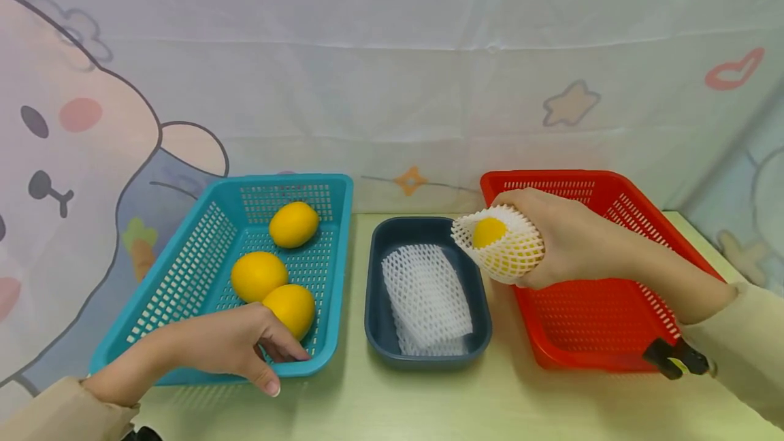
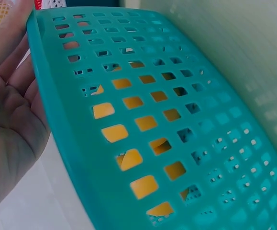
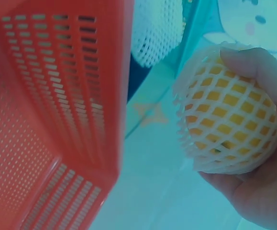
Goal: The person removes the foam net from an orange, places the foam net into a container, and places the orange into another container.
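My right hand [image 1: 551,237] grips a yellow mango [image 3: 229,115] in a white foam net sleeve [image 1: 520,254], above the red basket's left rim. Yellow flesh-coloured skin shows through the mesh and at the sleeve's open end. My left hand [image 1: 226,342] rests over the front rim of the teal basket [image 1: 339,291], thumb outside and loosely bent fingers inside. Three bare mangoes lie in that basket: one mango [image 1: 294,224] toward the back, another mango [image 1: 258,276] nearer, and a third mango [image 1: 294,308] close to my left fingers. Through the basket's holes, yellow shows in the left wrist view.
Between the baskets stands a dark blue tray [image 1: 376,278] with flattened white foam net sleeves [image 1: 429,295] inside. The red basket [image 1: 539,332] is at the right, its mesh floor visible. A printed cloth [image 1: 398,87] hangs behind the pale table [image 1: 392,403].
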Tool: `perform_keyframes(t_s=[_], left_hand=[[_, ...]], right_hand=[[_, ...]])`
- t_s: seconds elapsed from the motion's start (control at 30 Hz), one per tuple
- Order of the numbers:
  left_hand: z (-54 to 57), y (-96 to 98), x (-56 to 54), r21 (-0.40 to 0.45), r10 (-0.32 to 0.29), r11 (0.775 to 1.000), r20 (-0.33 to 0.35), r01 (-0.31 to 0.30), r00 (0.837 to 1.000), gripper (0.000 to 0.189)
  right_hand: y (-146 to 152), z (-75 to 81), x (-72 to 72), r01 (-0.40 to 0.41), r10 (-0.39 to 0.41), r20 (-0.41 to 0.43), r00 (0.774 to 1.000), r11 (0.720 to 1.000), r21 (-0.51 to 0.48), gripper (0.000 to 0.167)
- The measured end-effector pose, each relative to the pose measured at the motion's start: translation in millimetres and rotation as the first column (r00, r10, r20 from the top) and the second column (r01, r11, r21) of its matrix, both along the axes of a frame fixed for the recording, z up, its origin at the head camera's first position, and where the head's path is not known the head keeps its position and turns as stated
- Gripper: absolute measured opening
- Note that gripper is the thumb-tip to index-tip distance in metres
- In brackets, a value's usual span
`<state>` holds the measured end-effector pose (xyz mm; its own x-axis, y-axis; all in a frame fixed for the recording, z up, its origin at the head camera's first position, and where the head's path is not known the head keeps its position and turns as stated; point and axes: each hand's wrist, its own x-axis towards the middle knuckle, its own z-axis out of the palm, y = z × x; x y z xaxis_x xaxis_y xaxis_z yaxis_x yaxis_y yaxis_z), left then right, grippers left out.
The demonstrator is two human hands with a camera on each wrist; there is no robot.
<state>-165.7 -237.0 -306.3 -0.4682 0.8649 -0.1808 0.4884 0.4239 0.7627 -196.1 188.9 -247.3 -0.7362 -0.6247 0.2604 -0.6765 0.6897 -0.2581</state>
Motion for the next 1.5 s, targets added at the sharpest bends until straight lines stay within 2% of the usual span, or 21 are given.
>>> perform_keyframes(t_s=[0.27,0.43,0.7,1.0,1.23,1.3,1.37,1.4,1.43,1.47,1.5], left_hand=[[2.1,2.6,0.4,-0.018,0.006,1.0,-0.004,-0.006,1.0,0.04],[1.4,1.0,2.6,-0.015,0.013,1.0,-0.003,-0.013,1.0,0.04],[1.0,0.3,3.6,-0.01,0.015,1.0,-0.01,-0.015,1.0,0.04],[-0.2,0.5,4.9,-0.002,0.015,1.0,-0.011,-0.015,1.0,0.039],[1.5,2.7,5.8,-0.029,0.024,0.999,-0.025,-0.025,0.999,0.037],[6.0,6.6,7.0,-0.052,0.051,0.997,-0.071,-0.055,0.996,0.035],[12.2,14.5,9.4,-0.04,0.086,0.995,-0.193,-0.095,0.978,0.027],[15.9,20.2,10.6,-0.012,0.104,0.994,-0.266,-0.111,0.958,0.023],[19.9,26.7,12.2,0.025,0.129,0.991,-0.344,-0.129,0.93,0.018],[23.6,33.8,13.8,0.082,0.156,0.988,-0.424,-0.133,0.892,0.013],[26.8,42.0,15.2,0.162,0.178,0.98,-0.491,-0.111,0.853,0.01]], right_hand=[[-18.2,-0.1,23.3,0.012,-0.012,-0.021,1.0,1.0,0.026,0.08],[-29.4,1.0,30.9,0.005,-0.004,-0.014,1.0,0.999,0.041,0.085],[-40.0,2.8,41.3,0.003,-0.005,0.043,0.999,0.999,0.042,0.078],[-46.2,2.8,49.1,-0.033,0.03,0.035,0.999,0.997,0.068,0.076],[-48.3,1.6,50.4,-0.061,0.063,-0.019,0.998,0.995,0.076,0.077],[-49.2,1.5,50.4,-0.066,0.068,-0.026,0.997,0.994,0.082,0.078],[-50.1,1.4,50.5,-0.064,0.067,-0.03,0.997,0.994,0.088,0.078],[-50.4,1.4,50.7,-0.062,0.065,-0.031,0.997,0.994,0.09,0.078],[-50.7,1.4,50.7,-0.059,0.062,-0.032,0.998,0.994,0.093,0.079],[-50.9,1.3,50.8,-0.056,0.059,-0.033,0.998,0.994,0.096,0.079],[-51.2,1.3,50.8,-0.053,0.057,-0.034,0.998,0.994,0.099,0.079]])
